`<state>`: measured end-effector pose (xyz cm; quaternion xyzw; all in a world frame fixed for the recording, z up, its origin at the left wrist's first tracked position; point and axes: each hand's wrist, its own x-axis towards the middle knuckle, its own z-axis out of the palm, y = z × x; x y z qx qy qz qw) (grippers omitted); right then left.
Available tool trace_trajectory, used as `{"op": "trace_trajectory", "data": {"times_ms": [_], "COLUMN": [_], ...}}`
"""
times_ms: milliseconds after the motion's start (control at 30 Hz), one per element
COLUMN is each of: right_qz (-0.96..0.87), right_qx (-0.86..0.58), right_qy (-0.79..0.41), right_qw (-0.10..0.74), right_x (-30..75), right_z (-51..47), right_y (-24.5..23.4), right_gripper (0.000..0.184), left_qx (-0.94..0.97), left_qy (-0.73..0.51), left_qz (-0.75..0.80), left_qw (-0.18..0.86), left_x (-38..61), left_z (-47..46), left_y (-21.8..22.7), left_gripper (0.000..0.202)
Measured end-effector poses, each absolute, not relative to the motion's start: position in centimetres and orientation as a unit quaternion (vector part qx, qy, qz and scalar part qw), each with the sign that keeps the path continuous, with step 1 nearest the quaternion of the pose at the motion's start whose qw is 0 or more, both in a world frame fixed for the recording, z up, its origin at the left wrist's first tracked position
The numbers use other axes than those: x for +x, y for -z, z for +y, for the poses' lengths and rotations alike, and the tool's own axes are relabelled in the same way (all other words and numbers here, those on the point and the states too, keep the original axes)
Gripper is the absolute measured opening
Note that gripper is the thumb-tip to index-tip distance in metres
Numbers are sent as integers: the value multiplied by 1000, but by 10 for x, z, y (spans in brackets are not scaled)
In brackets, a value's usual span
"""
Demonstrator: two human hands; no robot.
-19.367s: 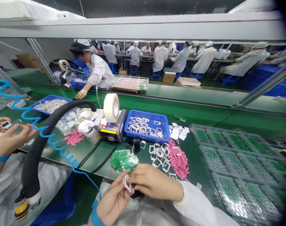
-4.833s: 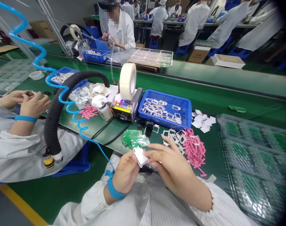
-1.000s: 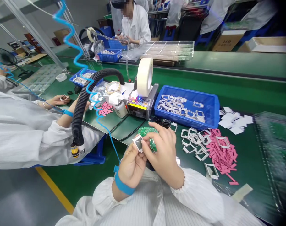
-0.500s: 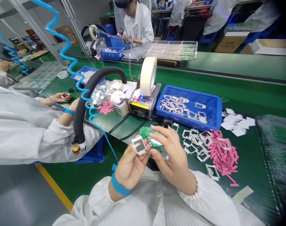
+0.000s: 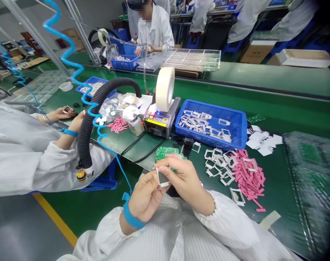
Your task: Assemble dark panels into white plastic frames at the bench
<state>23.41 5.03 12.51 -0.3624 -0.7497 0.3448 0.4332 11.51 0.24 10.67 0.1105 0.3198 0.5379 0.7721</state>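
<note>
Small white frame (image 5: 161, 177) held near-upright at 12 o'clock of left hand (image 5: 145, 201), pinched between left fingers (image 5: 156, 177) and right fingers (image 5: 169, 165). Right hand (image 5: 184, 183) at 2 o'clock, curled over, both wrists raised clear of worktop (image 5: 276, 192). Risk: thin frame may slip or bend under uneven pinch, then drop onto green boards (image 5: 167, 154) at 12 o'clock or into pink strips (image 5: 248, 177) at 3 o'clock, mixing with loose frames (image 5: 218, 163)

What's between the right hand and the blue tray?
Head view: green circuit boards and a black finned block separate the right hand from the blue tray.
</note>
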Motion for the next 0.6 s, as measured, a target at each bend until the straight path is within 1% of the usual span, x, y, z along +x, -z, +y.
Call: {"op": "trace_trajectory", "data": {"times_ms": [100, 200, 267, 367, 467, 600], "right_qz": [-724, -702, -708, -736, -746, -744], "right_qx": [-376, -382, -396, -412, -426, -450], "right_qy": [-393, -409, -369, -290, -251, -249], "right_qw": [424, 440, 454, 452, 447, 427], "right_x": [239, 245, 249, 250, 248, 243], "right_z": [47, 43, 40, 37, 37, 39], "right_y": [-129, -134, -136, -138, -139, -137], "right_gripper": [25, 24, 17, 4, 5, 7], "left_qx": [87, 63, 55, 46, 51, 87], "left_qy": [-525, -518, -523, -533, -539, -561], "left_qz": [298, 276, 269, 264, 268, 292], "left_qw": [793, 807, 807, 803, 797, 769], "left_x": [114, 113, 113, 113, 113, 114], "left_z": [3, 4, 4, 5, 5, 5], "left_y": [-108, -111, -113, -115, -117, -119], "left_gripper": [15, 16, 16, 18, 21, 25]}}
